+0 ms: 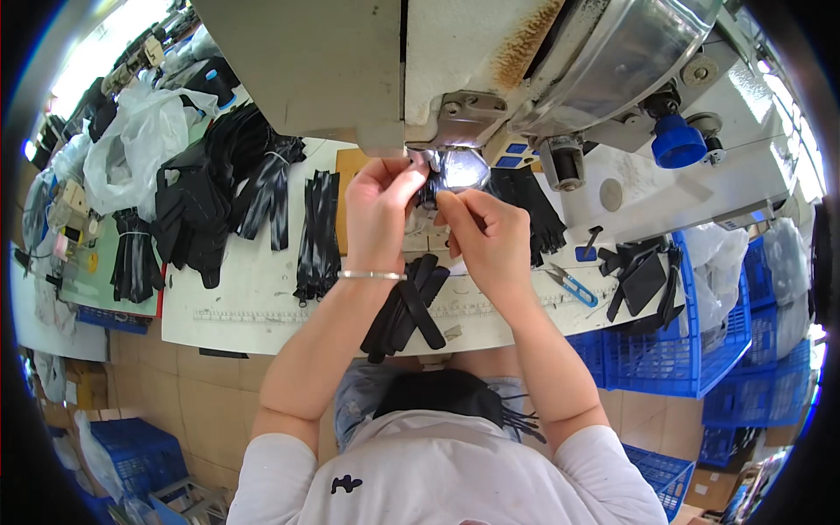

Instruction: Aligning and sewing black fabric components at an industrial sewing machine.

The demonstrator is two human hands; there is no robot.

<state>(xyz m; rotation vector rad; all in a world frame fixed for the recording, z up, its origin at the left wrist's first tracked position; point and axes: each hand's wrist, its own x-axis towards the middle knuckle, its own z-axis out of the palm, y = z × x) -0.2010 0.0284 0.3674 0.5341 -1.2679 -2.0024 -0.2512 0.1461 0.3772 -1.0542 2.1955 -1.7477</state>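
Note:
Under the head of a sewing machine [464, 114], both my hands pinch a small dark piece, a glossy black strip [427, 194], close to the lit needle area. My left hand [381, 206] is closed with thumb and forefinger on its left side, up by the presser foot. From the right, my right hand [493, 229] grips it lower down, thumb against bent fingers. My fingers cover most of the strip, so its full shape is hidden. Below my hands, several black fabric strips [404, 313] lie crossed at the table's front edge.
A bundle of black zippers [318, 236] lies left of my hands, with more black pieces [206, 192] farther left. Another black bundle [532, 210] lies behind my right hand. Blue thread snips [573, 285], black offcuts [643, 280] and a blue crate [652, 354] are at right.

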